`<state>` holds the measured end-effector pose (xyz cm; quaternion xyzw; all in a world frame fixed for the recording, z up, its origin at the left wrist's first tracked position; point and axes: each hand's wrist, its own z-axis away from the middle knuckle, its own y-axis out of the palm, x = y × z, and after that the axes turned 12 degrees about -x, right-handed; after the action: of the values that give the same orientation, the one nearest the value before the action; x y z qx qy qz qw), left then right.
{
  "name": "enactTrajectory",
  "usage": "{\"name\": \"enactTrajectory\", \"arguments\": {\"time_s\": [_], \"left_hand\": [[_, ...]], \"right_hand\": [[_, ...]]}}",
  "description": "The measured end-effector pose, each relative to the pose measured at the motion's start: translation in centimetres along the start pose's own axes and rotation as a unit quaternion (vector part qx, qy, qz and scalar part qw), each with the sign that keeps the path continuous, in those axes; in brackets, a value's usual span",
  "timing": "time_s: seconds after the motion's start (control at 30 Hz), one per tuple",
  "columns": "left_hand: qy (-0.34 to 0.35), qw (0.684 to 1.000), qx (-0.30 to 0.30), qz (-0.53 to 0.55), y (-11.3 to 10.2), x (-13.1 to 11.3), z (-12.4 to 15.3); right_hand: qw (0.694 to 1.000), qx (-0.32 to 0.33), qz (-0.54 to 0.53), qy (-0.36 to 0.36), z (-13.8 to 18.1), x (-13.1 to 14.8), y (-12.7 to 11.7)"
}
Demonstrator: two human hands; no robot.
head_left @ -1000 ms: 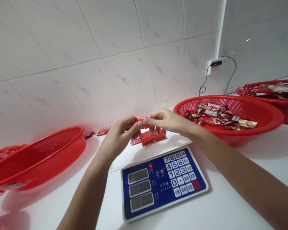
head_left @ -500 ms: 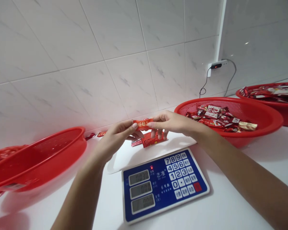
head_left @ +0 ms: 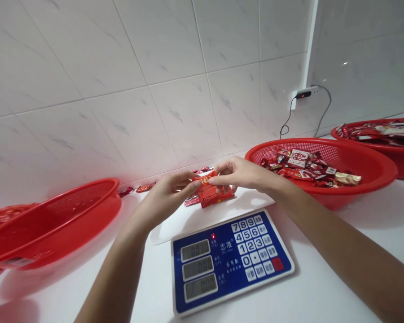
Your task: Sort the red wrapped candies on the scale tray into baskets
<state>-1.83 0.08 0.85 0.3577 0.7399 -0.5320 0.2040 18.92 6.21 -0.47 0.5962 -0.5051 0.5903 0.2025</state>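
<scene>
Between my two hands is a small red wrapped candy [head_left: 204, 180] with gold characters. My left hand [head_left: 177, 188] pinches its left end, and my right hand [head_left: 237, 174] pinches the right end. It hangs just above the white pan [head_left: 178, 220] of a digital scale [head_left: 230, 262]. Several wrapped sweets lie on the pan, among them a larger red packet [head_left: 210, 198] under my fingers, which partly hide it. The scale's blue panel faces me, with its top display reading about 0.030.
To the right stands a red perforated basket [head_left: 373, 175] of mixed wrapped sweets, with another red basket [head_left: 400, 154] behind it. A red basket [head_left: 97, 211] stands at the left. Loose sweets [head_left: 144, 187] lie by the tiled wall. A cable [head_left: 330, 105] runs from a wall socket.
The candy has tilted, its right end now higher, and my hands have drawn closer together around it. My left hand has shifted slightly right. The sweets on the pan look unmoved.
</scene>
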Motion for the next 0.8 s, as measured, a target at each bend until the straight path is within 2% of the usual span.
{"name": "enactTrajectory", "arguments": {"time_s": [0.1,0.3,0.43,0.53,0.63,0.7,0.8], "left_hand": [[0.012,0.999,-0.016,0.04,0.4,-0.3,-0.1],[0.012,0.998,-0.052,-0.04,1.1,-0.1,-0.3],[0.022,0.998,-0.04,-0.041,1.3,-0.2,-0.1],[0.015,0.999,-0.038,-0.011,1.1,-0.5,0.0],[0.005,0.999,-0.002,0.039,0.4,-0.5,0.0],[0.004,0.998,0.028,0.052,0.0,-0.3,0.0],[0.0,0.997,0.041,0.059,-0.2,-0.1,0.0]], "right_hand": [[1.0,-0.002,0.009,-0.008,0.0,-0.3,0.1],[0.997,0.071,0.008,-0.022,-0.1,-0.8,0.3],[0.998,0.057,0.031,-0.015,0.0,-0.7,0.3],[0.999,0.031,0.007,-0.028,-0.1,-0.8,0.4],[0.998,0.027,-0.034,-0.046,-0.4,-1.0,0.5],[0.998,0.027,-0.031,-0.048,-0.5,-1.0,0.5],[0.999,0.021,-0.017,-0.043,-0.4,-0.9,0.5]]}}
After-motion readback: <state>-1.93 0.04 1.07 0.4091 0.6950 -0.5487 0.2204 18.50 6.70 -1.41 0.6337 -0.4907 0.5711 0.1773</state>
